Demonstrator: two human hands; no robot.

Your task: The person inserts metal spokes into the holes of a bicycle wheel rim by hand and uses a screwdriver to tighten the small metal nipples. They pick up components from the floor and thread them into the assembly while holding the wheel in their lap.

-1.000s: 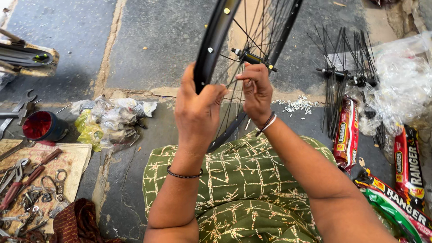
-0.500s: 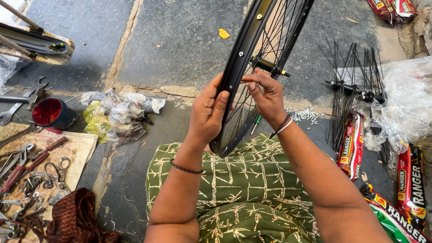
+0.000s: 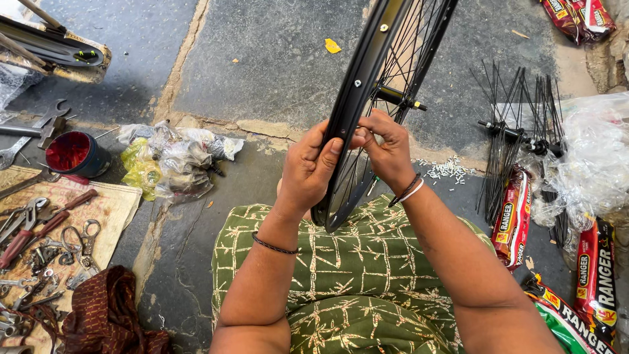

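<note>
While gripped: wheel rim (image 3: pixel 359 98), L+R hands.

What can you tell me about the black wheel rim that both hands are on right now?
The black wheel rim looks like painted metal, with small holes and silver nipples along its inner channel. Thin spokes run to a hub with an axle end. It stands nearly upright, tilted, its low end over the green patterned cloth on the lap. The left hand grips its edge; the right hand reaches among the spokes.

Red cup (image 3: pixel 73 153), crumpled bags (image 3: pixel 171 160), perhaps pliers (image 3: pixel 19 223)
</note>
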